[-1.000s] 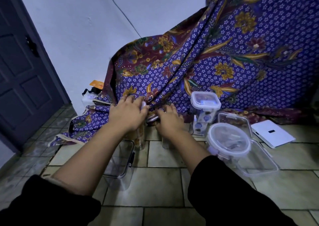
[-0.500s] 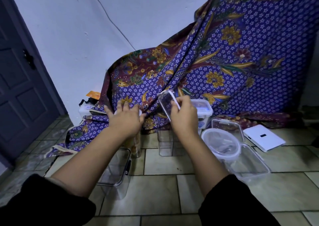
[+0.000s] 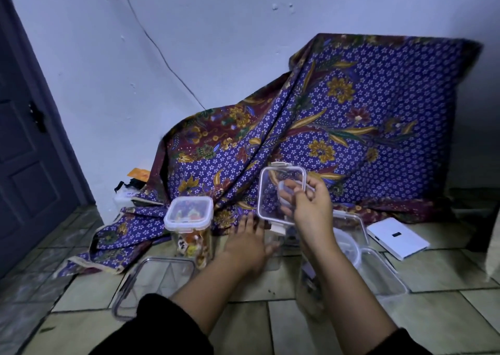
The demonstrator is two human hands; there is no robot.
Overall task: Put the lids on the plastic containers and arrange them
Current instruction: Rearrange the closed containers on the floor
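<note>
While the right hand (image 3: pixel 308 208) pinched a clear square snap-lock lid (image 3: pixel 281 195) upright above the floor, the left hand (image 3: pixel 247 242) lay open against a lidless clear container (image 3: pixel 274 246) beneath, so lidding seemingly awaited levelling and pressing down.

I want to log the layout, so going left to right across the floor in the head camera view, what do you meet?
Dark door → open empty container → lidded container with colourful contents → left hand → clear lid held up by the right hand → white flat box.
</note>
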